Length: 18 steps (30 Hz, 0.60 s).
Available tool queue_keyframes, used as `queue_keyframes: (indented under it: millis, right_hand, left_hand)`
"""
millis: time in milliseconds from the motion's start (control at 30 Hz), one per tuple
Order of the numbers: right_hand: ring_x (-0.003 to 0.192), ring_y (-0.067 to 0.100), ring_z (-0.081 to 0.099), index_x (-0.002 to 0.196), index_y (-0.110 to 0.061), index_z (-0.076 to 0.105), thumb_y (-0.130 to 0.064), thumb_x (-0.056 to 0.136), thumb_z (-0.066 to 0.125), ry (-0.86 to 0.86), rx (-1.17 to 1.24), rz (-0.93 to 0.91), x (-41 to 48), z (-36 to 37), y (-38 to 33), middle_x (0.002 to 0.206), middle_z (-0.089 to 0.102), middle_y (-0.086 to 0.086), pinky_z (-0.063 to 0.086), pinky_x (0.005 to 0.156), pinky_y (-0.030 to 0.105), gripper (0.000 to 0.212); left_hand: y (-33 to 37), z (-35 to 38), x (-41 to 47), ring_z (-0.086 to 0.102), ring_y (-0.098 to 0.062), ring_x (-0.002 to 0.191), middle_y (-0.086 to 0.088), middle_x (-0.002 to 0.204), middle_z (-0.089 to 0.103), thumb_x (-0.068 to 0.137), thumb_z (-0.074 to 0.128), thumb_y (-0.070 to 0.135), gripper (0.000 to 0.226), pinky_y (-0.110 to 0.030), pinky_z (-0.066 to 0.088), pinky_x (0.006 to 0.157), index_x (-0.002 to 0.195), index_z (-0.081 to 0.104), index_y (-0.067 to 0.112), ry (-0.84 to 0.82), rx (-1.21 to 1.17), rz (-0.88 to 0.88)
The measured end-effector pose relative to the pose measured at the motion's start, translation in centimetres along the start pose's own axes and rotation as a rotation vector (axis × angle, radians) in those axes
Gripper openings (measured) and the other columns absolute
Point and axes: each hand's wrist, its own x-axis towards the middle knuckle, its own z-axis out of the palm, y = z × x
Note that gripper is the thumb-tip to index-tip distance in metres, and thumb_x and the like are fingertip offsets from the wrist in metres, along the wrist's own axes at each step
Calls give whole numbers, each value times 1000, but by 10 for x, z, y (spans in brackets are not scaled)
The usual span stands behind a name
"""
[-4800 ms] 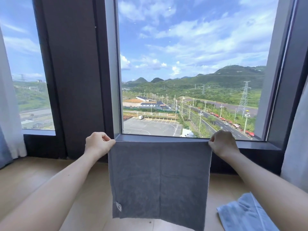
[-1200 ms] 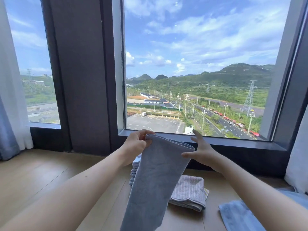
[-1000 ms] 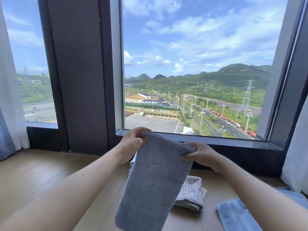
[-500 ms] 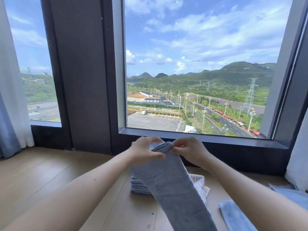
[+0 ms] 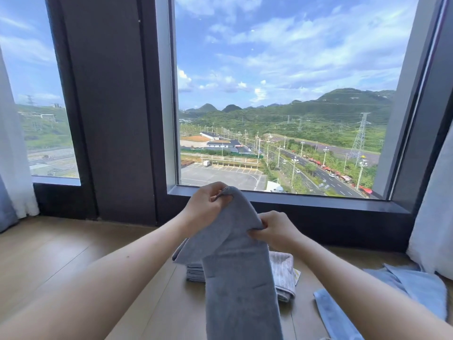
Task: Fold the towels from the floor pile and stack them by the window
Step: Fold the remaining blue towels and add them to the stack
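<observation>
Head view: the left hand [image 5: 207, 208] is raised in front of the window sill [image 5: 318, 201], thumb and fingers pinched together on the top end of the grey towel [image 5: 240, 278]. The right hand [image 5: 275, 233], lower and just beside it, has its fingers curled and clamped on the same towel's right edge. The towel hangs from both grips as a long narrow strip, doubled lengthwise, and runs out of the bottom of the view. Behind it, near the far edge of the wooden floor [image 5: 73, 261] under the window, lies the stack of folded towels [image 5: 195, 272], with a striped towel [image 5: 282, 268] on top. Loose light blue towels [image 5: 416, 288] lie towards the floor's far right corner, beside the white curtain [image 5: 436, 217].

The step in hand looks like shortening this strip crosswise. To do it well, hold the long edges matched, since limp cloth slides apart if either pinch slackens. Fold it to roughly the stack's outline, smooth the crease, then set it squarely on the striped towel
</observation>
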Motion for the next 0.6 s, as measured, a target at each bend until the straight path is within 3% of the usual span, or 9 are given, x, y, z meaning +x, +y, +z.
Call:
queue_keyframes:
  millis: [167, 267, 367, 467, 533, 600]
  right_hand:
    - [53, 13, 31, 51, -13, 34, -4, 73, 53, 33, -118, 88, 6, 0, 5, 54, 36, 0, 24, 47, 25, 31]
    - [51, 14, 33, 49, -14, 34, -4, 75, 51, 98, -170, 155, 8, -11, 10, 54, 37, 1, 24, 44, 23, 33]
    - [65, 17, 47, 67, -13, 49, -9, 81, 52, 128, -274, 166, 9, -28, 14, 70, 52, 4, 31, 51, 26, 16]
    - [85, 26, 54, 86, -15, 48, -11, 86, 50, 136, -365, 185, 6, -40, 23, 94, 59, 10, 35, 66, 28, 4]
    - [88, 28, 55, 89, -12, 49, -11, 88, 47, 109, -436, 204, 4, -43, 31, 99, 58, 12, 36, 68, 29, 2]
    - [85, 27, 54, 78, -11, 51, -10, 87, 47, 76, -458, 240, 2, -44, 38, 94, 54, 10, 37, 67, 28, 9]
  left_hand:
    - [-10, -10, 1, 54, -20, 78, -10, 84, 60, 93, 54, 16, 17, -35, 39, 71, 80, 63, 22, 107, -102, -39]
    - [-14, -20, 4, 58, -22, 81, -8, 85, 64, 95, 51, 11, 17, -38, 45, 76, 85, 63, 18, 240, -195, -51]
    - [-15, -28, 6, 58, -17, 73, -4, 81, 64, 96, 50, 10, 17, -26, 50, 67, 85, 61, 16, 351, -265, -44]
    - [-16, -35, 6, 57, -11, 67, 0, 79, 63, 96, 49, 10, 19, -15, 50, 54, 83, 60, 17, 431, -292, -54]
    - [-19, -39, 5, 56, -12, 67, 0, 78, 62, 96, 50, 11, 19, -20, 49, 56, 82, 60, 18, 447, -259, -67]
    - [-25, -45, 5, 54, -14, 67, -1, 77, 62, 96, 51, 11, 20, -27, 45, 62, 80, 60, 18, 457, -219, -84]
